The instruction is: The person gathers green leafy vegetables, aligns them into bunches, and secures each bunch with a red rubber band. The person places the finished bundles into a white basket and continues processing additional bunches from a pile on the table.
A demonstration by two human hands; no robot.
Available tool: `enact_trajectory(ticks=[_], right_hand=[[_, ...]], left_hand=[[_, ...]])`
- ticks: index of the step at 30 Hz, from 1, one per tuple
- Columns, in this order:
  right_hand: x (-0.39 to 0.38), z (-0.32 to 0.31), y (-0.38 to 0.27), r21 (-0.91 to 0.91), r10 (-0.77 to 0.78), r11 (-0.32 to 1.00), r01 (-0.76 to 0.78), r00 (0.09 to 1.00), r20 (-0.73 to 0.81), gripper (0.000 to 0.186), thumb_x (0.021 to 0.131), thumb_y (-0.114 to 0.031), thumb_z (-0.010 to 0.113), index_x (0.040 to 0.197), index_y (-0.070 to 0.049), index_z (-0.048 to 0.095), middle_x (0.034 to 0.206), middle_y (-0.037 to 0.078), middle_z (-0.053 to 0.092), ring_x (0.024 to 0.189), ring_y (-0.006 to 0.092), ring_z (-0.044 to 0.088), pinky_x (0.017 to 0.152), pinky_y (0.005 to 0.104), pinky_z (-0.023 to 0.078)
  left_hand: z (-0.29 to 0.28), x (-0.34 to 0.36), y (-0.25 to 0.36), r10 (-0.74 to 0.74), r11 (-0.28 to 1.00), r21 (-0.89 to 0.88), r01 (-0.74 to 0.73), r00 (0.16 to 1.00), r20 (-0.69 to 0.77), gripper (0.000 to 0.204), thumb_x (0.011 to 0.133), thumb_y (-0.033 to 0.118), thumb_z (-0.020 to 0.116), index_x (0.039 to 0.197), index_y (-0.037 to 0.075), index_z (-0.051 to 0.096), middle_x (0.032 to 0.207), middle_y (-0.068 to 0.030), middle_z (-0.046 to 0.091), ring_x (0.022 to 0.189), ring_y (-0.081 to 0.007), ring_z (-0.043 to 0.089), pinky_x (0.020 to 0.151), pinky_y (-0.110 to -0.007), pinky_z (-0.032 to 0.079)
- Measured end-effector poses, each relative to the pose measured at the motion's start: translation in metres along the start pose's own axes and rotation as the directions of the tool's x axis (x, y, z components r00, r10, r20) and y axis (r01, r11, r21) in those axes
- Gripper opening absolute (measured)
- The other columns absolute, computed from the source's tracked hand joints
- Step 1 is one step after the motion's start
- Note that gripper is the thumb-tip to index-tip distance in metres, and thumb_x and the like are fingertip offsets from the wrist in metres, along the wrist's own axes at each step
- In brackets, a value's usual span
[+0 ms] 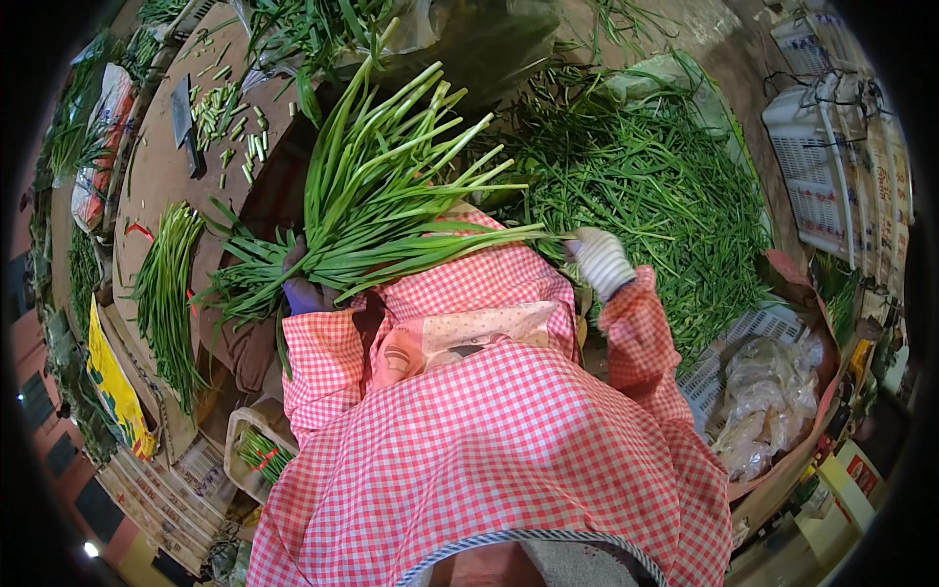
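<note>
My left hand [301, 284], in a purple glove, is wrapped round a big loose bunch of garlic chives [391, 186] at its leafy end. The pale stalk ends fan out up and to the right over my lap. My right hand [592, 256], in a white knitted glove, is closed at the tip of one long stalk that sticks out of the bunch. Its fingertips are partly blurred. Just beyond that hand lies a wide heap of loose green leaves [655, 205].
A knife [183, 125] lies on the round brown table [156, 196] beside cut stalk ends [220, 117]. A tied chive bundle [166, 293] rests at its near edge. Low left stands a pale basket [235, 440]. At right are clear plastic bags [768, 401] and a white crate [807, 161].
</note>
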State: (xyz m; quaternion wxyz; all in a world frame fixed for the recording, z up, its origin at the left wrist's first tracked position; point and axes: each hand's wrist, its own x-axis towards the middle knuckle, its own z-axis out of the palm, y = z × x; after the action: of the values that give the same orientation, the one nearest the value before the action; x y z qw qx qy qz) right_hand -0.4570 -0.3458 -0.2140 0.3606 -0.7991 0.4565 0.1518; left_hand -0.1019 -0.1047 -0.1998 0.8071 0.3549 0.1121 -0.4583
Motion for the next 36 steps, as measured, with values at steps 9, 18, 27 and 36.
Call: enact_trajectory(ticks=[9,18,27,36], right_hand=[[-0.012,-0.092,-0.041,-0.118,0.046,0.991,-0.056,0.996,-0.08,0.039,0.08,-0.039,0.056,0.097,-0.004,0.063,0.092,0.017,0.063,0.088,0.0308,0.06,0.079,0.0373,0.046],[0.041,-0.02,-0.168,-0.176,-0.336,0.902,0.394,0.897,0.286,0.043,0.082,-0.048,0.048,0.092,-0.01,0.065,0.081,0.017,0.062,0.078,0.0331,0.06,0.071,0.0426,0.046],[0.018,-0.044,-0.07,-0.224,-0.031,0.974,0.041,0.998,0.05,0.03,0.082,-0.031,0.051,0.088,-0.005,0.063,0.083,0.019,0.062,0.079,0.0335,0.06,0.072,0.0414,0.047],[0.011,-0.112,-0.066,-0.127,-0.003,0.992,-0.021,0.983,-0.185,0.037,0.077,-0.032,0.059,0.106,-0.008,0.061,0.103,0.015,0.061,0.096,0.0305,0.058,0.083,0.0372,0.045]], left_hand=[[0.007,-0.011,-0.004,0.197,0.976,0.107,-0.189,0.978,-0.072,0.025,0.083,0.014,0.048,0.102,-0.001,0.055,0.097,-0.0158,0.062,0.087,-0.0278,0.061,0.079,-0.042,0.051],[0.001,-0.003,0.0,0.056,0.997,-0.048,-0.064,0.986,-0.157,0.028,0.08,0.012,0.051,0.106,0.002,0.052,0.1,-0.0143,0.061,0.088,-0.0284,0.061,0.081,-0.044,0.051],[0.004,-0.013,-0.006,0.221,0.974,-0.004,-0.227,0.953,-0.21,0.027,0.081,0.012,0.053,0.105,0.002,0.051,0.113,-0.0108,0.054,0.099,-0.0284,0.055,0.085,-0.046,0.048],[0.01,-0.012,-0.005,0.155,0.981,-0.08,-0.176,0.964,-0.215,0.031,0.08,0.011,0.052,0.109,0.002,0.051,0.107,-0.0156,0.056,0.093,-0.0291,0.058,0.083,-0.044,0.05]])
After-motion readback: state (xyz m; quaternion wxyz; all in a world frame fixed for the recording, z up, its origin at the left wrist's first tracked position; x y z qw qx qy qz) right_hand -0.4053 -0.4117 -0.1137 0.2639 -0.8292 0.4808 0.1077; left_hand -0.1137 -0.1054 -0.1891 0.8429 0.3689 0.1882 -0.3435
